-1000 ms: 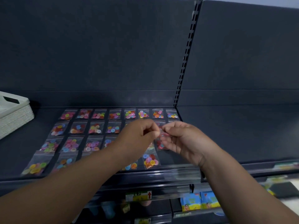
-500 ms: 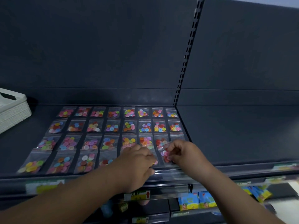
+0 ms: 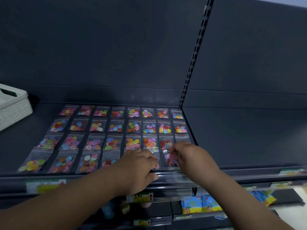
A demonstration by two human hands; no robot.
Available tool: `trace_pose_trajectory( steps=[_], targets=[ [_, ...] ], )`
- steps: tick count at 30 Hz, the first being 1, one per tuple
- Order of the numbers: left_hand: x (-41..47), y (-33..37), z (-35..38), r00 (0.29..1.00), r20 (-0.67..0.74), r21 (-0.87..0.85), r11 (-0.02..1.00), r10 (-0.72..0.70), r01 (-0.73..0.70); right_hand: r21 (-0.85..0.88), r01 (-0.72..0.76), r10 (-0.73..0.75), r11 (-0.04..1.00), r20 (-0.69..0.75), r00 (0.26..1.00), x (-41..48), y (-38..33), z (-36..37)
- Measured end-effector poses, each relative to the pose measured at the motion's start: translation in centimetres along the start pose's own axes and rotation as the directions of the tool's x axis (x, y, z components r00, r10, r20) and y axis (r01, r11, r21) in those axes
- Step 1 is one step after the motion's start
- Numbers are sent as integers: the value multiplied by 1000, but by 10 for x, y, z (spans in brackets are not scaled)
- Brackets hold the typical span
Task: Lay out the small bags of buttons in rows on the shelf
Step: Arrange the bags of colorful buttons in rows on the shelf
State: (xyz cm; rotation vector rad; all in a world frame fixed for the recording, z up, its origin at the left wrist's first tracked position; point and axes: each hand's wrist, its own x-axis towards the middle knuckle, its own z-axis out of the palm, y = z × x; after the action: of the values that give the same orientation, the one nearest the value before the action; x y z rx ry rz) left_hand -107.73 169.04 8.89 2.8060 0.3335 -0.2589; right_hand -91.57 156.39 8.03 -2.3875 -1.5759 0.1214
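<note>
Several small clear bags of coloured buttons (image 3: 114, 127) lie in rows on the dark shelf (image 3: 25, 146). My right hand (image 3: 191, 156) pinches a bag of red and pink buttons (image 3: 171, 159) at the right end of the front row, low against the shelf. My left hand (image 3: 139, 168) lies palm down on the front row just to the left, fingers curled over a bag there and mostly hiding it. Whether it grips that bag I cannot tell.
A white woven basket (image 3: 13, 107) stands at the shelf's far left. A slotted upright (image 3: 194, 53) divides this bay from the bare right-hand shelf (image 3: 249, 138). Price strips (image 3: 141, 196) run along the front edge, with blue and yellow packets (image 3: 201, 205) on the shelf below.
Both hands have come down from above the rows to the front row's right end. The right hand has brought its bag down to the shelf, and the left hand now lies on the bags.
</note>
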Motion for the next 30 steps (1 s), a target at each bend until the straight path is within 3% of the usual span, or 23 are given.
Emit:
trace_pose_trajectory(
  steps=[4,7,11,15,23,30],
  targets=[
    [0,0,0,1000,-1,13,1000,8,-8,-97,29,-30,995,-9,1000,1,0,0],
    [0,0,-1,1000,10,24,1000,15,-16,-11,90,-90,996,-3,996,3,3,4],
    [0,1,-2,999,28,12,1000,24,-25,138,67,-78,988,72,994,4,6,5],
    [0,1,-2,999,30,9,1000,22,-22,183,40,-61,982,107,992,3,7,4],
    [10,-4,-14,998,-27,28,998,-48,49,177,63,-62,982,-10,998,18,2,1],
    [30,-12,-14,994,49,80,992,-98,94,51,91,-99,994,162,982,33,-7,4]
  ],
)
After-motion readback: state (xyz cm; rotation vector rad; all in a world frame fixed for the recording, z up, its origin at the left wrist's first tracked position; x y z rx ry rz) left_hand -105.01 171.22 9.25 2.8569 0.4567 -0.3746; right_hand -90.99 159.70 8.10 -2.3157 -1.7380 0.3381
